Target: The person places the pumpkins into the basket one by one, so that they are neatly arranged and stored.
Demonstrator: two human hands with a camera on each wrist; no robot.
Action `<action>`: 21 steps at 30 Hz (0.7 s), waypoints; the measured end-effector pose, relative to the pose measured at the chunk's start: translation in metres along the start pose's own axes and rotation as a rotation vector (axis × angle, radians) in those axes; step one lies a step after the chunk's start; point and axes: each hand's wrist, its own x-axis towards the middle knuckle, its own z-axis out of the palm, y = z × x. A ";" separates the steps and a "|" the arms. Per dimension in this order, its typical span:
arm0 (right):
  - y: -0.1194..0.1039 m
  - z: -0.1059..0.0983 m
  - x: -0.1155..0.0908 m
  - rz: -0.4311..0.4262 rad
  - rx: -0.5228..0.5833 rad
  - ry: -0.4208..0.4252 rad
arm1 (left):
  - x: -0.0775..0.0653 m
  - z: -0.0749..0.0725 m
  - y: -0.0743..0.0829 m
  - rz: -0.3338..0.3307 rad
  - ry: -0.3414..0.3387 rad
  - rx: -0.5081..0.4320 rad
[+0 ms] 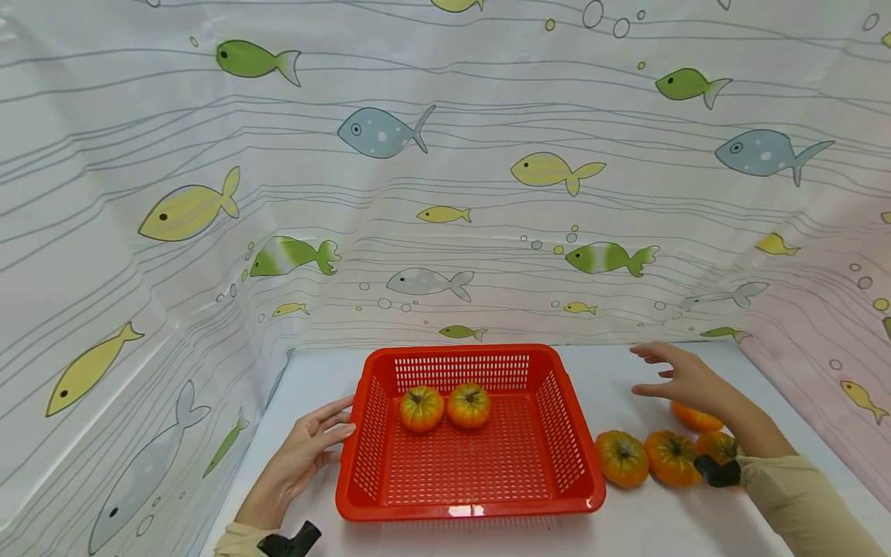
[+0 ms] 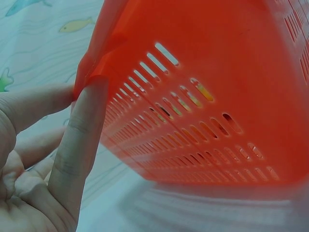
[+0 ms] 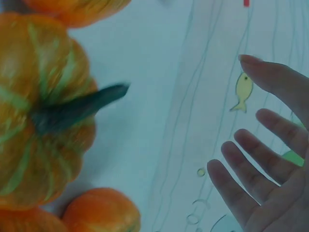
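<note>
My left hand (image 1: 306,447) is at the left side of a red plastic basket (image 1: 473,509). In the left wrist view, its fairly straight fingers (image 2: 79,140) touch the basket's rim. Two small orange pumpkins (image 1: 421,409) with green streaks sit side by side inside, toward the back left. My right hand (image 1: 685,379) is in the air right of the basket, fingers spread and holding nothing. Below and around it lie several more pumpkins (image 1: 622,459); one pumpkin (image 3: 43,159) with a dark green stem looms large in the right wrist view.
A white table surface (image 1: 599,363) lies under the basket. White sheeting (image 1: 487,232) printed with fish rises behind the table and along both sides. Black wrist straps (image 1: 288,541) show at both sleeves.
</note>
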 end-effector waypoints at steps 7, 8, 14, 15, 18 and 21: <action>0.024 -0.006 -0.011 0.070 -0.007 0.024 | 0.000 0.000 -0.001 0.009 -0.015 -0.012; 0.028 -0.007 -0.013 0.076 -0.006 0.026 | 0.000 0.000 -0.001 0.010 -0.015 -0.012; 0.054 -0.009 -0.021 0.129 -0.034 0.022 | 0.001 -0.001 -0.001 0.008 -0.012 -0.013; 0.058 -0.009 -0.022 0.140 -0.043 0.018 | 0.001 -0.001 -0.001 0.008 -0.013 -0.013; 0.068 -0.009 -0.025 0.176 -0.065 -0.007 | 0.001 -0.001 -0.001 0.007 -0.015 -0.016; 0.076 -0.007 -0.028 0.198 -0.077 -0.032 | 0.001 -0.001 -0.001 0.008 -0.021 -0.020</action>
